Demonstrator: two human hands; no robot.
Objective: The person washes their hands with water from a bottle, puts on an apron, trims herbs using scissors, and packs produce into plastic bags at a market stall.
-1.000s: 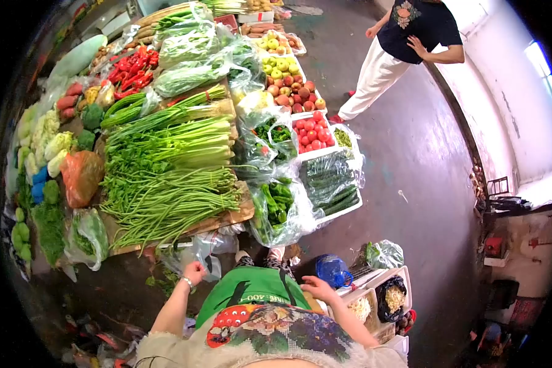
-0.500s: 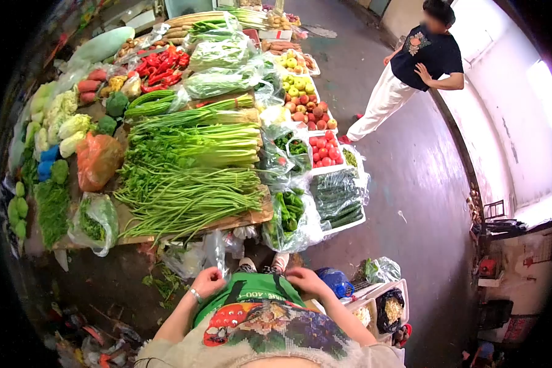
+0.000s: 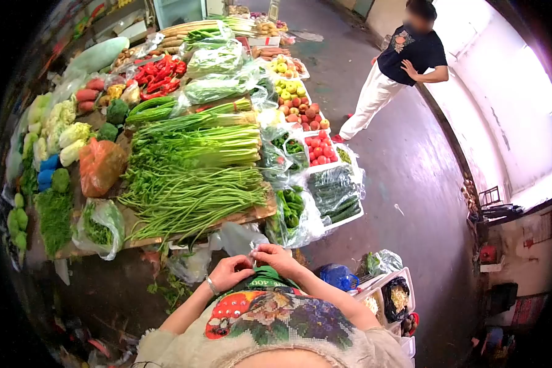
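Low in the middle, in front of my body, my left hand (image 3: 230, 273) and my right hand (image 3: 277, 261) come close together. A thin translucent plastic bag (image 3: 238, 239) hangs just beyond them, its gathered edge between my fingers. Both hands are closed in a pinch on that edge; the exact fingertip contact is small and partly hidden. Below the hands is my green apron (image 3: 267, 278) with pale lettering. Right ahead, long green stalks (image 3: 196, 199) lie in bunches on the stall board (image 3: 251, 214).
Bagged green peppers (image 3: 290, 205) and a crate of cucumbers (image 3: 334, 193) stand at the stall's right edge. Tomatoes (image 3: 320, 149) lie behind them. White trays (image 3: 374, 293) are by my right side. A person (image 3: 405, 58) in a dark top stands in the aisle.
My right hand has moved left and up to meet my left hand at the bag. The left hand has shifted right, and the bag has spread wider. The view has turned slightly.
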